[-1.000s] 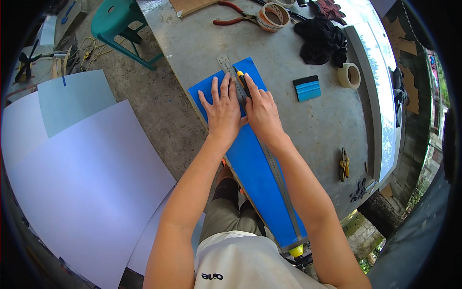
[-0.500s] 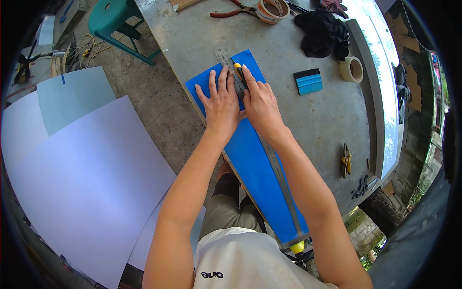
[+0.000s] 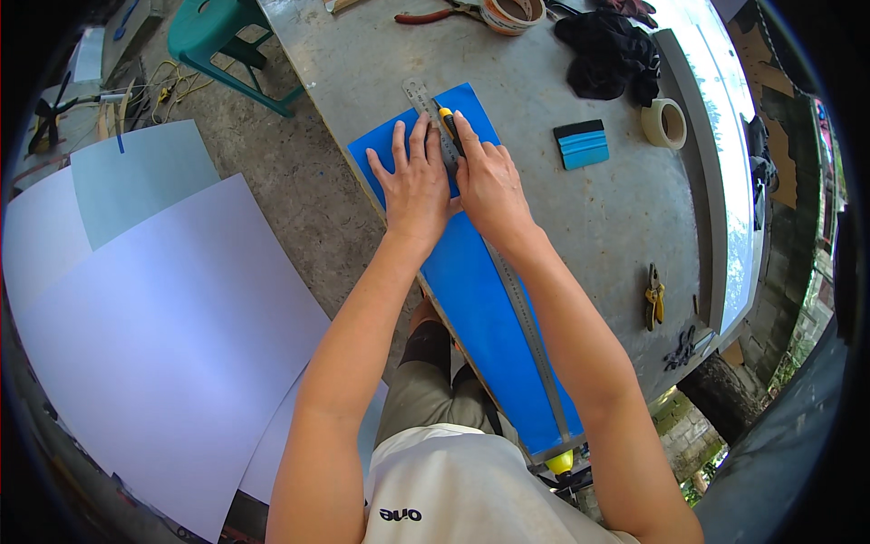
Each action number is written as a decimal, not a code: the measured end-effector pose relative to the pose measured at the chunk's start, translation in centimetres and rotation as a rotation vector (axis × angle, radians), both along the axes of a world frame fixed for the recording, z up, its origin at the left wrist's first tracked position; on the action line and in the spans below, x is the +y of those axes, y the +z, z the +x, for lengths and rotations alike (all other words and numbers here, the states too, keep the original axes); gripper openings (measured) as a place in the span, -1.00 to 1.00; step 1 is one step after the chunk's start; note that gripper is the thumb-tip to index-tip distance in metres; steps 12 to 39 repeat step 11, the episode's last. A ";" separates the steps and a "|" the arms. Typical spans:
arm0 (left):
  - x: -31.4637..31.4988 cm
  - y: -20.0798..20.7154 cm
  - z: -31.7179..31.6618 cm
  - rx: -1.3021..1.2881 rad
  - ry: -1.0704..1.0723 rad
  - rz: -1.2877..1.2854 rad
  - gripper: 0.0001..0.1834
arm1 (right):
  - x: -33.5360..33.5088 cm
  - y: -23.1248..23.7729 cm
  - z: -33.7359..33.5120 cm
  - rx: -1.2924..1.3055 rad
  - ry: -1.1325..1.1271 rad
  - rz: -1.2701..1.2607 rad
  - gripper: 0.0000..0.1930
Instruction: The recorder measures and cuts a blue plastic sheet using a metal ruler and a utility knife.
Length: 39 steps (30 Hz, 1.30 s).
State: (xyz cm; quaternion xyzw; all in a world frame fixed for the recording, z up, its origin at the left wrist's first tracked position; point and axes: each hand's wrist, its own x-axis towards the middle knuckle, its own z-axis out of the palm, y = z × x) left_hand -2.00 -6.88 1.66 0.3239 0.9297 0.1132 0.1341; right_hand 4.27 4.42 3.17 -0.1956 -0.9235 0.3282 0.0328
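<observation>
A long metal ruler point(image 3: 528, 331) lies lengthwise over a narrow blue sheet point(image 3: 473, 304) along the table's left edge. My left hand point(image 3: 417, 190) rests flat near the sheet's far end, fingers spread, some of them pressing on the ruler. Close beside it, my right hand point(image 3: 494, 190) grips a yellow and black utility knife point(image 3: 448, 120), index finger stretched along its body. The knife's front end points away from me at the ruler's right side, near the sheet's far edge. Its blade tip is too small to make out.
On the grey table point(image 3: 598, 236) lie a blue squeegee point(image 3: 582, 146), a tape roll point(image 3: 663, 124), yellow-handled pliers point(image 3: 654, 299) and a black cloth point(image 3: 605, 54). A second tape roll point(image 3: 512, 14) is at the far edge. Large white sheets point(image 3: 172, 335) and a green stool point(image 3: 213, 41) stand left.
The whole view has shifted slightly, so the table and its things sit a little higher in the picture. Both hands, knife and ruler look nearly unchanged relative to the blue sheet.
</observation>
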 end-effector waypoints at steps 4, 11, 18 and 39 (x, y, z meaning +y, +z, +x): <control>-0.2 -0.2 0.0 0.036 -0.033 -0.050 0.19 | -0.1 0.7 -0.3 -0.044 0.019 0.005 -0.27; 0.0 -0.3 0.0 0.004 -0.023 -0.018 0.13 | 0.1 1.5 0.1 -0.182 0.009 0.012 -0.36; 0.0 -0.3 0.0 0.004 -0.023 -0.018 0.13 | 0.1 1.5 0.1 -0.182 0.009 0.012 -0.36; 0.0 -0.3 0.0 0.004 -0.023 -0.018 0.13 | 0.1 1.5 0.1 -0.182 0.009 0.012 -0.36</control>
